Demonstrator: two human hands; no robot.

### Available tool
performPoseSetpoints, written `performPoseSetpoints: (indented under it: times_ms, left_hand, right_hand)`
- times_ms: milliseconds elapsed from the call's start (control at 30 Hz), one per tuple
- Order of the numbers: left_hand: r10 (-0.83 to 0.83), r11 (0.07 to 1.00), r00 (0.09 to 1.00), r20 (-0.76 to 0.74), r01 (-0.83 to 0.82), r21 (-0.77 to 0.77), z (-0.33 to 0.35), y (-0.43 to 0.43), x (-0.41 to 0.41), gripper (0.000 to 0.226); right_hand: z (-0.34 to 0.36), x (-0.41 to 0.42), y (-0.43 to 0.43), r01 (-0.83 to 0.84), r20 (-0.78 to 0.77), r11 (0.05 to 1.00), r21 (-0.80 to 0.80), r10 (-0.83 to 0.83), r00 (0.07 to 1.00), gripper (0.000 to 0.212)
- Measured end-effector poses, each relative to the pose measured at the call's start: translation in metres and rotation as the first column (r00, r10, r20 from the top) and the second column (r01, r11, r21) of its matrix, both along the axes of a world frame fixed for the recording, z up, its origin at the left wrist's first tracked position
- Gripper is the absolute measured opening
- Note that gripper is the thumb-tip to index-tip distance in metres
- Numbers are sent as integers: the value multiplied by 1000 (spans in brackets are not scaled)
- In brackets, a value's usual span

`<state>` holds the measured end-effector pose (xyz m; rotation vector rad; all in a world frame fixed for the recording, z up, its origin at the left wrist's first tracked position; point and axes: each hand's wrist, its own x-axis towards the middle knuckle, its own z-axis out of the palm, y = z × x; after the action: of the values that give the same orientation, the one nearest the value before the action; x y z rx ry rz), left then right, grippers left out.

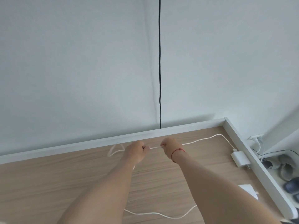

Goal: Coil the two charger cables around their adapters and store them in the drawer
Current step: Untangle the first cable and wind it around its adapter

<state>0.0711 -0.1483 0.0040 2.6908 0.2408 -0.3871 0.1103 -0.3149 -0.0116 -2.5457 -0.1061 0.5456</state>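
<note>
A white charger cable (208, 137) runs across the far side of the wooden desk (48, 183) to a white adapter (239, 158) lying at the right rim. My left hand (137, 151) and my right hand (169, 147) are both closed on this cable, a short taut stretch between them. Loose loops of it (113, 150) lie left of my left hand. A second white cable (155, 218) curves across the near desk towards a second white adapter (247, 189), partly hidden by my right forearm. No drawer is in view.
A white raised rim (80, 145) borders the desk at the back and right. A black cord (159, 62) hangs down the pale wall behind. To the right, below the desk, are a wall socket with plugs (257, 139) and several slippers (288, 173) on the floor.
</note>
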Motion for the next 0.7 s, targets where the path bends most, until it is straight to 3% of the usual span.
performPoseSetpoints:
  times_ms: [200,433,567,700]
  left_hand:
    - [41,999,998,-40,-40,32,-6,36,-18,43]
    - [23,998,999,42,-25,59,-2,30,-21,29]
    - [47,998,998,40,-48,30,-3,47,-25,31]
    - [93,995,995,22,-91,-50,-3,79,-34,40]
  right_hand:
    - [-4,-7,-22,121,31,973,-197,-118,993,28]
    - [10,-20,43,-118,-73,990,74,123,990,24]
    - [13,-25,61,-117,-50,993,30,118,992,21]
    - [8,-25,50,12,-15,995,-100,-13,1000,29]
